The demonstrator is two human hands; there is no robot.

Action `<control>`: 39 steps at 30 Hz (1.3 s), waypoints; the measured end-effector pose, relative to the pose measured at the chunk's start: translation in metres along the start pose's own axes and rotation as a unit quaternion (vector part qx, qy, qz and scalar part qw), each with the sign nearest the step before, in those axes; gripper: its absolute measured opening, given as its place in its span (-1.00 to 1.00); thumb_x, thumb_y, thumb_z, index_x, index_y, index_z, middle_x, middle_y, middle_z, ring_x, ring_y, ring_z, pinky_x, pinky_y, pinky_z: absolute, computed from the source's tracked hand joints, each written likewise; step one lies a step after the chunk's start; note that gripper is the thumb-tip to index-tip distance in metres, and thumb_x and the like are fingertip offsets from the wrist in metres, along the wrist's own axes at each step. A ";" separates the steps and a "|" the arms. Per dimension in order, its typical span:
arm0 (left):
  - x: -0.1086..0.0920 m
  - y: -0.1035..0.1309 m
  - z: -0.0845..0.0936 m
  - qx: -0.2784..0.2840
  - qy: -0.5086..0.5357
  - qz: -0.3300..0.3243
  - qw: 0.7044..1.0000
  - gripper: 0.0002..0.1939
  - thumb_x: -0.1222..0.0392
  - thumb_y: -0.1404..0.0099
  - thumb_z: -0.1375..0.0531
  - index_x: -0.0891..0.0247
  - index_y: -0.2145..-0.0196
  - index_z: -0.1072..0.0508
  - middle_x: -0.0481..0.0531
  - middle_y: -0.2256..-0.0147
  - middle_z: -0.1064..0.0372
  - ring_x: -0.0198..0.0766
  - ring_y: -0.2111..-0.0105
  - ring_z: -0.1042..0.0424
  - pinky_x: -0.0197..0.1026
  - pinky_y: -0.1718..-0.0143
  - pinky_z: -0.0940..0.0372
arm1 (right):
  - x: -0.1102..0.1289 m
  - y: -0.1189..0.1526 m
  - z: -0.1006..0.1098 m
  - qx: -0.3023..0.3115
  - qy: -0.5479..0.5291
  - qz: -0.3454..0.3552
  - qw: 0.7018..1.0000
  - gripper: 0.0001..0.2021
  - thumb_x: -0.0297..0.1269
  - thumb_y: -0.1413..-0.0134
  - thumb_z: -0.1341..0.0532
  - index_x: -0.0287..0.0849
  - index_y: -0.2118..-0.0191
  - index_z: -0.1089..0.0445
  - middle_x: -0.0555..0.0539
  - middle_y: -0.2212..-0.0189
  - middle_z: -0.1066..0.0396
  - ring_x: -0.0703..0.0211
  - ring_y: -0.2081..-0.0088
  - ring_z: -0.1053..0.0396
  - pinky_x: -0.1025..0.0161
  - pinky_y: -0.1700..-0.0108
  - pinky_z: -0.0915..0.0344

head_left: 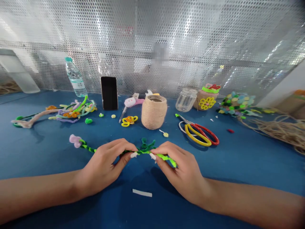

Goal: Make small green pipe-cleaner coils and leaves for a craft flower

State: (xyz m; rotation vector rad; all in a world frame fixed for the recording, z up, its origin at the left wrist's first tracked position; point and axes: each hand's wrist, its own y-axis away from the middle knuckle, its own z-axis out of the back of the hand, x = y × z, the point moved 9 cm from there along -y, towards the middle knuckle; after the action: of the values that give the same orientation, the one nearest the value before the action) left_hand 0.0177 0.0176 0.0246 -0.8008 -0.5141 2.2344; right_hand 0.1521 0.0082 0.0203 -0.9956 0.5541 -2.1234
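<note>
A twisted strand of dark and bright green pipe cleaners [145, 152] runs sideways between my two hands. At its left end sits a fuzzy light-purple tuft [75, 140]; small dark green loops stick up near its middle. My left hand [106, 163] pinches the strand left of these loops between thumb and fingers. Just right of them, my right hand [179, 168] pinches it too, and the bright green end pokes out past the fingers. Below the hands, a short white strip [142, 193] lies on the blue table [109, 213].
A twine-wrapped jar [154, 113] stands ahead, with red-and-yellow-handled scissors [199, 135] to its right. Behind are a glass jar [186, 101], a decorated jar [206, 98], a phone [109, 93] and a water bottle [75, 78]. Loose pipe cleaners [71, 111] lie left, twine [281, 127] right.
</note>
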 end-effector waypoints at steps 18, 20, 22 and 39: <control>-0.001 0.004 -0.003 0.008 -0.023 -0.012 1.000 -0.83 0.40 -0.28 -0.03 0.26 0.29 -0.39 -0.07 0.41 -0.36 -0.43 0.47 -0.32 -0.40 0.42 -0.22 | 0.010 -0.005 -0.003 0.034 -0.045 0.045 0.997 -0.90 -0.46 -0.11 -0.10 -0.21 0.35 -0.34 -0.02 0.48 -0.34 0.28 0.44 -0.28 0.34 0.41 -0.21; -0.005 0.005 -0.007 0.032 -0.038 -0.043 0.998 -0.79 0.43 -0.26 0.01 0.26 0.29 -0.38 -0.04 0.40 -0.37 -0.38 0.42 -0.35 -0.36 0.39 -0.25 | 0.012 -0.005 -0.003 0.035 -0.041 0.053 0.997 -0.89 -0.46 -0.13 -0.09 -0.22 0.34 -0.34 -0.03 0.48 -0.34 0.27 0.44 -0.28 0.33 0.40 -0.22; -0.014 0.007 -0.012 0.053 -0.054 -0.097 0.992 -0.76 0.48 -0.24 0.02 0.28 0.27 -0.37 -0.02 0.40 -0.38 -0.33 0.41 -0.36 -0.32 0.39 -0.26 | 0.012 -0.005 -0.002 0.031 -0.041 0.052 0.997 -0.89 -0.46 -0.13 -0.08 -0.22 0.33 -0.34 -0.04 0.47 -0.34 0.26 0.43 -0.28 0.32 0.39 -0.23; -0.028 0.011 0.016 -0.063 0.013 -0.117 0.991 -0.78 0.51 -0.19 -0.02 0.24 0.27 -0.27 -0.04 0.44 -0.34 -0.38 0.44 -0.37 -0.36 0.40 -0.28 | 0.028 -0.002 -0.013 0.104 -0.045 0.127 0.985 -0.86 -0.46 -0.12 -0.05 -0.23 0.41 -0.32 -0.05 0.54 -0.34 0.26 0.50 -0.22 0.32 0.46 -0.18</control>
State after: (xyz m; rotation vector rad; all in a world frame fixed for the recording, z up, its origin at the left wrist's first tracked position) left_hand 0.0176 -0.0121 0.0415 -0.7898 -0.7058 1.9890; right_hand 0.1290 -0.0107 0.0268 -0.8514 0.3822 -1.8579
